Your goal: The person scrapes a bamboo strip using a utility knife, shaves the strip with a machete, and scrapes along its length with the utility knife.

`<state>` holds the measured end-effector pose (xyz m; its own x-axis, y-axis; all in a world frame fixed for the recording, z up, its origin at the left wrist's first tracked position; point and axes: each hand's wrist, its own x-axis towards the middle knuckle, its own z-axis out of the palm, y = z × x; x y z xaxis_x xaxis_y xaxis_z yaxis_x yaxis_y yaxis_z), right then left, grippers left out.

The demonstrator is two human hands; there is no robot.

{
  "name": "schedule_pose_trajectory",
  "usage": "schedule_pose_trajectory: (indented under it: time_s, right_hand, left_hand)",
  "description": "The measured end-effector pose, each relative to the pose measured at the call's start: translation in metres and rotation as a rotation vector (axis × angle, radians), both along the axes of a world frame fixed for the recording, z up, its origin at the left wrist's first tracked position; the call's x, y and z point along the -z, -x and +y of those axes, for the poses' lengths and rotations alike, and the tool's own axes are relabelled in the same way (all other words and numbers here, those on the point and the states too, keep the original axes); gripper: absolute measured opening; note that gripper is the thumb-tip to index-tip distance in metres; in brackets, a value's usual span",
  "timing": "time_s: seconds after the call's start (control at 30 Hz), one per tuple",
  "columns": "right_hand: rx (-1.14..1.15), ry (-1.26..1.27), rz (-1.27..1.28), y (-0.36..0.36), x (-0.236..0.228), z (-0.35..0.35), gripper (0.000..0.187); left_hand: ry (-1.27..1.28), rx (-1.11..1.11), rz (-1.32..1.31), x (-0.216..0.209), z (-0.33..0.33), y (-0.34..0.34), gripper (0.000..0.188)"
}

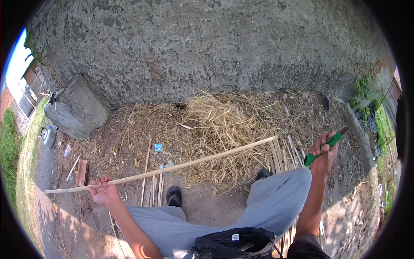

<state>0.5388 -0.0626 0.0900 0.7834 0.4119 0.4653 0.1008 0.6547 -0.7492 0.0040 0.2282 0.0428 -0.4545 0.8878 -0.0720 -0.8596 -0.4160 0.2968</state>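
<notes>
My left hand (pixel 105 191) is closed around a long, pale strip (pixel 181 166), which looks like split bamboo, near its left end. The strip slants up to the right across my knees, its far end in the air by the shavings. In my right hand (pixel 324 153) is a green utility knife (pixel 322 149), held out to the right with its dark blade pointing up and away. The blade is apart from the strip. A heap of curly, straw-coloured shavings (pixel 228 116) lies on the ground in front of me.
A rough grey wall (pixel 207 47) rises ahead, with a concrete block (pixel 79 108) at its left. More strips (pixel 282 156) lie on both sides of my feet. Blue packets (pixel 158 147), a reddish-brown block (pixel 81 172) and a grey container (pixel 48 137) are on the ground leftward.
</notes>
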Motion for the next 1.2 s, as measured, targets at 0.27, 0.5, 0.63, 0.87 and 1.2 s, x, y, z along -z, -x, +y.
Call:
schedule_pose_trajectory:
  time_s: [0.27, 0.5, 0.63, 0.87, 1.2]
  right_hand:
    - [-0.167, 0.114, 0.226, 0.045, 0.051, 0.078, 0.042]
    - [-0.248, 0.289, 0.639, 0.030, 0.088, 0.082, 0.025]
    - [-0.312, 0.438, 0.568, 0.064, 0.092, 0.094, 0.014]
    - [-0.153, 0.510, 0.373, 0.120, 0.092, 0.117, 0.029]
    - [-0.156, 0.199, 0.474, 0.106, 0.072, 0.127, 0.021]
  left_hand:
    - [0.054, -0.018, 0.040, 0.005, 0.013, -0.005, 0.046]
    - [0.036, -0.006, 0.110, 0.008, 0.015, -0.011, 0.048]
    - [0.060, 0.048, 0.058, 0.012, 0.015, -0.024, 0.049]
    - [0.063, 0.226, 0.043, 0.015, 0.001, -0.073, 0.046]
    - [-0.071, 0.381, 0.123, 0.009, -0.009, -0.095, 0.042]
